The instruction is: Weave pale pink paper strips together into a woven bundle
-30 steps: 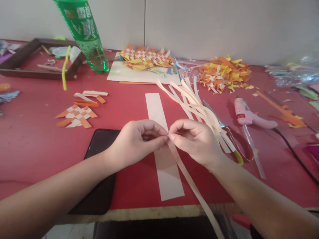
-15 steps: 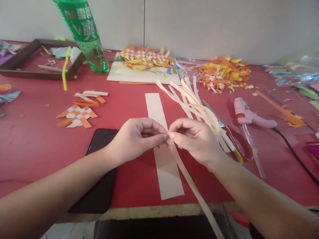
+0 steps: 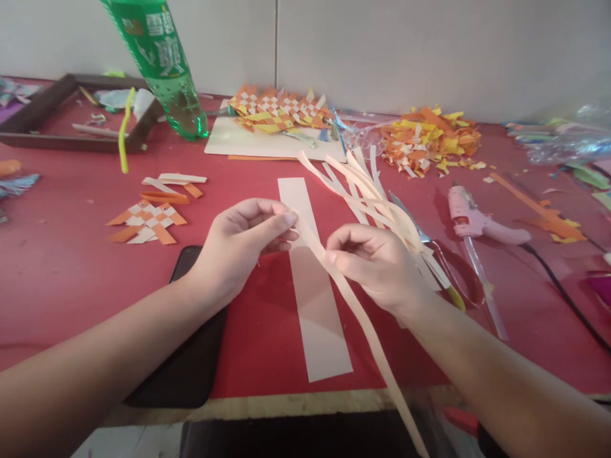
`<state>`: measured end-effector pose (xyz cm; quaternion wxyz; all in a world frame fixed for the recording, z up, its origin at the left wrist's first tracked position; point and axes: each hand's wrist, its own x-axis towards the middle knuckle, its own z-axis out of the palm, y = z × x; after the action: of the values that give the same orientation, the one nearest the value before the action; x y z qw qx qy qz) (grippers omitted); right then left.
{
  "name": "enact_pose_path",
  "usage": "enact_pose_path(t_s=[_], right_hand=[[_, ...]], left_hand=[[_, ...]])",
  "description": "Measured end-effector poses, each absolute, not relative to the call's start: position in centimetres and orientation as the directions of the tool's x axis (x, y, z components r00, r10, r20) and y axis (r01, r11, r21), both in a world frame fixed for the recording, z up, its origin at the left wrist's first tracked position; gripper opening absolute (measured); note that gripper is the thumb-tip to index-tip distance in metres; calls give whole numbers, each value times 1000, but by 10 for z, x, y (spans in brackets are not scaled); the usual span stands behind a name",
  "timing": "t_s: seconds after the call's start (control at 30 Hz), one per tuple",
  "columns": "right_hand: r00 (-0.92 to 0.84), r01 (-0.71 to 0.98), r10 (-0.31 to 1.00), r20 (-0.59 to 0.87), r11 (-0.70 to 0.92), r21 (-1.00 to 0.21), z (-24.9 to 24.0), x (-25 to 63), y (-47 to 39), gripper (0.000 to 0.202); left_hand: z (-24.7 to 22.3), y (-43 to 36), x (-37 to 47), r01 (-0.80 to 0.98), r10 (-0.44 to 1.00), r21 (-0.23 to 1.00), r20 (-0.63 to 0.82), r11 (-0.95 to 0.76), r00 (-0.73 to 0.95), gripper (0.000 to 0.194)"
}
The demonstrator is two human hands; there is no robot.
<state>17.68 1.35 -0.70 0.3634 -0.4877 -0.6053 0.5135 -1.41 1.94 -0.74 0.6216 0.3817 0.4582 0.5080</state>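
My left hand [image 3: 248,245] pinches the upper end of a long pale paper strip [image 3: 370,334]. Farther down the same strip, the thumb and fingertips of my right hand [image 3: 375,264] are closed on its edge. From there the strip hangs past the table's front edge. Beneath both hands a wider pale paper piece [image 3: 317,318] lies flat on the red table [image 3: 258,356]. Behind my right hand is a bundle of loose pale strips [image 3: 372,191]. A woven orange and white paper piece [image 3: 150,221] rests left of my left hand.
A black phone [image 3: 186,362] lies under my left forearm. Scissors [image 3: 453,270] and a pink glue gun [image 3: 470,219] are at the right. Farther back stand a green bottle [image 3: 165,70], a dark frame [image 3: 62,143] and a heap of orange and yellow scraps [image 3: 429,140].
My left hand has moved up and left with the strip's end, away from my right hand. A length of strip now spans between them. My right hand has hardly moved.
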Motion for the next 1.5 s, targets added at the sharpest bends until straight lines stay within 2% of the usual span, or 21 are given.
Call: enact_pose_path(t_s=[0.13, 0.2, 0.3, 0.4, 0.57, 0.8, 0.87, 0.93, 1.03, 1.1, 1.17, 1.27, 1.37, 1.5], right_hand=[[-244, 223, 965, -93, -38, -974, -7, 177, 12, 9], [-252, 209, 964, -85, -31, -977, -8, 177, 11, 9], [-278, 187, 957, -85, -33, -982, -9, 175, 11, 10], [-304, 179, 949, -84, -30, -983, -8, 173, 11, 10], [-307, 179, 949, -74, -19, -984, -8, 175, 11, 10], [-283, 163, 954, -102, -57, -985, -6, 177, 12, 11], [-273, 157, 957, -102, -61, -986, -6, 176, 11, 12], [-266, 145, 959, -95, -57, -988, -5, 174, 11, 12], [-278, 145, 957, -87, -48, -988, -6, 174, 11, 9], [-309, 151, 947, -83, -38, -988, -7, 174, 11, 8], [-337, 142, 939, -67, -20, -990, -8, 174, 11, 8], [-329, 124, 943, -47, -6, -992, -8, 174, 11, 10], [-333, 111, 941, -59, -23, -994, -7, 174, 12, 10], [-361, 77, 926, -108, -86, -993, -7, 175, 11, 10]], left_hand=[[-6, 20, -15, -318, 986, 935, -164, 156, 1, 13], [-5, 19, -15, -290, 977, 934, -185, 209, 108, 16], [-3, 17, -14, -154, 901, 942, -222, 296, 374, 20], [-1, 15, -12, -58, 860, 956, -231, 288, 454, 16], [-5, 18, -12, -143, 923, 955, -201, 258, 327, 15], [-9, 24, -16, -280, 996, 956, -88, 85, 3, 18], [-8, 21, -15, -289, 995, 952, -99, 100, 18, 22], [-6, 19, -15, -251, 982, 954, -137, 166, 131, 24], [-5, 16, -15, -56, 910, 968, -209, 244, 358, 22], [-5, 15, -15, 37, 880, 973, -224, 230, 419, 18], [-6, 16, -15, 30, 883, 976, -208, 216, 420, 13], [-9, 17, -14, -90, 895, 960, -211, 266, 394, 12], [-11, 18, -15, -231, 938, 934, -205, 272, 278, 13], [-9, 22, -14, -316, 972, 920, -210, 233, 107, 13]])
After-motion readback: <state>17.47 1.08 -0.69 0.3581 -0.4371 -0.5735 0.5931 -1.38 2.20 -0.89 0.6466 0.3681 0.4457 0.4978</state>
